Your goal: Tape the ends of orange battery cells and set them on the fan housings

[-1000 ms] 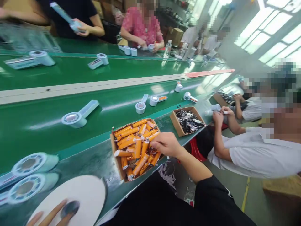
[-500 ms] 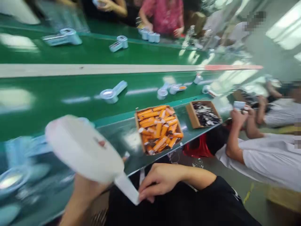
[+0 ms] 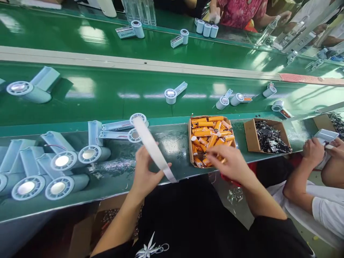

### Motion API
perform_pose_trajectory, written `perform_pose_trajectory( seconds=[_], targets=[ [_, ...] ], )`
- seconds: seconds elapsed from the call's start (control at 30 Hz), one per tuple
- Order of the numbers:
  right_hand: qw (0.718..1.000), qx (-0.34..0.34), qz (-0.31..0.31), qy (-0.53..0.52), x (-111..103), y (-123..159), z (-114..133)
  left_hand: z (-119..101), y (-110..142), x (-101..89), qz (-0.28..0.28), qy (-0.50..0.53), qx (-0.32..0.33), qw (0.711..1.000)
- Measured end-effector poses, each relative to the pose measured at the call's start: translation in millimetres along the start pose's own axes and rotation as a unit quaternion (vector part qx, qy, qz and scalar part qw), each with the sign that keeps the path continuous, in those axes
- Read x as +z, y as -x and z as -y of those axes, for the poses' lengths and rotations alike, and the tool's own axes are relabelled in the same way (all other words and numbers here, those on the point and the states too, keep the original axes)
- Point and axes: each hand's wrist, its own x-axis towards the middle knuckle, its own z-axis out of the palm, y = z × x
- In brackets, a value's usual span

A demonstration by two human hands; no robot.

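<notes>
My left hand (image 3: 144,175) grips a roll of white tape (image 3: 151,146), held tilted above the near edge of the bench, with a loose tail hanging from its lower end. Over the near side of a cardboard box (image 3: 190,147) is my right hand (image 3: 232,163), its thumb and fingers pinched together. Whatever may be between those fingertips I cannot make out. Orange cylindrical batteries (image 3: 212,125) with wires fill the box. Left of the tape, several light-blue handheld fan bodies (image 3: 92,153) with open handles lie on the bench.
A green conveyor belt (image 3: 113,107) carries more fan bodies, with a pale rail (image 3: 113,63) behind it. A box of black parts (image 3: 250,136) stands right of the batteries. At right, a co-worker's hands (image 3: 314,152) hold a light-blue part. Other people work across the belt.
My right hand has let go of the tape's tail and moved right, over the battery box. The tape roll has turned edge-on in my left hand. The view has swung left.
</notes>
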Motion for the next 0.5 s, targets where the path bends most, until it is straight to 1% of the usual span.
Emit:
perform_pose_trajectory(
  seconds=[0.03,0.07,0.1,0.17,0.2,0.23,0.27,0.3,0.33,0.37,0.4,0.43,0.47,0.5],
  targets=[
    [0.998,0.003,-0.038,0.058,-5,-12,-7,0,2,3.2,0.019,-0.016,0.033,0.999],
    [0.992,0.002,-0.052,0.111,-8,-24,-13,0,2,5.8,0.037,-0.028,0.068,0.997],
    [0.987,0.001,-0.046,0.157,-8,-35,-18,-1,3,7.8,0.051,-0.038,0.1,0.993],
    [0.975,0.003,-0.007,0.224,-8,-51,-24,-6,2,9.3,0.065,-0.067,0.149,0.984],
    [0.971,0.006,0.002,0.24,-8,-56,-24,-8,2,9.0,0.068,-0.082,0.165,0.981],
    [0.97,0.009,-0.006,0.242,-10,-58,-23,-10,2,8.0,0.072,-0.095,0.174,0.978],
    [0.973,0.012,-0.034,0.226,-12,-57,-21,-13,1,6.8,0.076,-0.106,0.18,0.975],
    [0.977,0.019,-0.083,0.194,-16,-54,-18,-15,1,5.4,0.077,-0.115,0.185,0.973],
    [0.978,0.03,-0.148,0.144,-19,-50,-16,-17,0,4.3,0.076,-0.122,0.192,0.971],
    [0.971,0.046,-0.219,0.083,-22,-45,-14,-19,0,3.5,0.071,-0.127,0.201,0.969],
    [0.957,0.062,-0.284,0.014,-23,-39,-13,-21,-1,3.3,0.066,-0.131,0.212,0.966],
    [0.937,0.076,-0.335,-0.054,-22,-34,-13,-24,-2,3.6,0.061,-0.136,0.225,0.963],
    [0.918,0.087,-0.37,-0.113,-20,-30,-13,-27,-4,4.6,0.058,-0.142,0.236,0.96],
    [0.903,0.097,-0.389,-0.155,-15,-25,-13,-30,-5,6.0,0.058,-0.15,0.247,0.956]
  ],
)
